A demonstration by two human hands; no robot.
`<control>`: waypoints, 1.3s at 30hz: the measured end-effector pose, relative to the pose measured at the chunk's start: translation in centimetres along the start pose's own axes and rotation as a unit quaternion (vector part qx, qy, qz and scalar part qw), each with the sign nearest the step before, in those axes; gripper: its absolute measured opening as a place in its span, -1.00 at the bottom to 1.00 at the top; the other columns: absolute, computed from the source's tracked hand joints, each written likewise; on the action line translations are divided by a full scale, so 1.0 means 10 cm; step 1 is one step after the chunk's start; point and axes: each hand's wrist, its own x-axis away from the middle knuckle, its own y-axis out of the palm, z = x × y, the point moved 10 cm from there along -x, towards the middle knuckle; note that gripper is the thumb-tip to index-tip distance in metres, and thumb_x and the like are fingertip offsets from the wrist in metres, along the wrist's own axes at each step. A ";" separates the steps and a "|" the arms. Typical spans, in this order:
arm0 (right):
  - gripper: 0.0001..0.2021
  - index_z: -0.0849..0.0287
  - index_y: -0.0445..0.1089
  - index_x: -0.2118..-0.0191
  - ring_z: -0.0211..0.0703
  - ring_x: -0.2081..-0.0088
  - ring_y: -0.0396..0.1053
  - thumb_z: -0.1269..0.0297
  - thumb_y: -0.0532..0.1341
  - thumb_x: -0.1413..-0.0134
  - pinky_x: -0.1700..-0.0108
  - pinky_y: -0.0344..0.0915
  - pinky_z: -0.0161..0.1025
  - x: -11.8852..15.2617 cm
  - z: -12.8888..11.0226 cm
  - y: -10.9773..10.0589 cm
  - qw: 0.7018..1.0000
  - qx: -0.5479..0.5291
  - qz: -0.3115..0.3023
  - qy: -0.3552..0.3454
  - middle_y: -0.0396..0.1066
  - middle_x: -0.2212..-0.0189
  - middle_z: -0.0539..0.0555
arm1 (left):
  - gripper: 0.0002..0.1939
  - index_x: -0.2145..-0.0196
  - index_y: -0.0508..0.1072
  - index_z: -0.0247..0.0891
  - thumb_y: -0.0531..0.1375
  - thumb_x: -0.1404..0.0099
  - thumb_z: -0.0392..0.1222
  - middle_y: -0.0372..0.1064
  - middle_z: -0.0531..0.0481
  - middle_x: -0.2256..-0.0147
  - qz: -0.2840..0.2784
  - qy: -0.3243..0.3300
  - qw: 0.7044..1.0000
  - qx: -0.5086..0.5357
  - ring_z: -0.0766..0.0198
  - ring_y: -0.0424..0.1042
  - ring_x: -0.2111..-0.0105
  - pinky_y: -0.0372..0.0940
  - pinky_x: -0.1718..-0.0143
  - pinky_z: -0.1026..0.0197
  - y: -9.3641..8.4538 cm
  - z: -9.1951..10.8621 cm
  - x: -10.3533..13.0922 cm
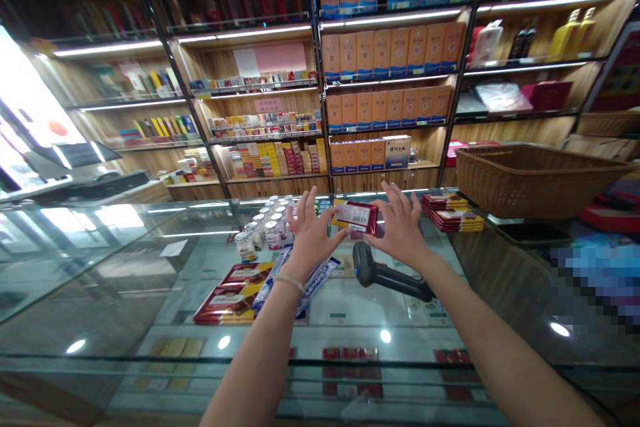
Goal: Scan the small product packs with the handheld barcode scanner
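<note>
Between my two hands, above the glass counter, is a chocolate bar (pixel 356 216) in a red and yellow wrapper, its printed label side towards me. My left hand (pixel 313 230) pinches its left end between thumb and forefinger, the other fingers raised. At the right end, my right hand (pixel 400 227) grips it the same way. A black barcode scanner (pixel 387 275) lies on the glass just below my right hand. Under my left wrist are blue-and-white snack packs (pixel 317 285), partly hidden. More red and yellow chocolate bars (pixel 233 297) lie left of them.
Several small jars (pixel 273 230) stand behind my left hand. To the right is a stack of chocolate bars (pixel 450 211) beside a wicker basket (pixel 540 177). Shelves of boxed goods (pixel 385 53) line the wall. A checkout machine (pixel 85 163) stands far left.
</note>
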 end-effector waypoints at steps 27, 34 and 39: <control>-0.56 0.15 0.29 -0.17 0.22 -0.52 -0.20 0.17 0.21 -0.19 -0.46 -0.28 0.32 -0.01 -0.51 -0.02 0.995 -0.015 0.027 -0.095 0.01 -0.47 0.36 | -0.77 0.29 0.70 0.06 0.31 -0.29 0.17 0.13 0.07 -0.44 0.025 0.008 0.999 0.036 -0.22 -0.08 -0.47 -0.59 -0.41 -0.49 -0.17 0.26 0.02; -0.58 0.12 0.32 -0.18 0.19 -0.52 -0.17 0.16 0.18 -0.25 -0.48 -0.31 0.31 -0.02 -0.54 0.04 0.994 -0.004 -0.003 -0.107 0.03 -0.48 0.28 | -0.85 0.37 0.70 0.05 0.32 -0.28 0.03 0.16 0.13 -0.42 0.042 0.010 0.998 0.040 -0.24 -0.03 -0.46 -0.52 -0.43 -0.51 -0.18 0.30 0.04; -0.57 0.12 0.34 -0.18 0.22 -0.53 -0.20 0.07 0.18 -0.28 -0.47 -0.32 0.34 -0.04 -0.56 0.03 0.994 -0.008 0.000 -0.108 0.02 -0.48 0.28 | -0.84 0.42 0.67 -0.01 0.31 -0.28 -0.04 0.20 0.12 -0.40 0.052 -0.012 0.997 0.050 -0.24 -0.02 -0.45 -0.50 -0.43 -0.52 -0.18 0.30 0.03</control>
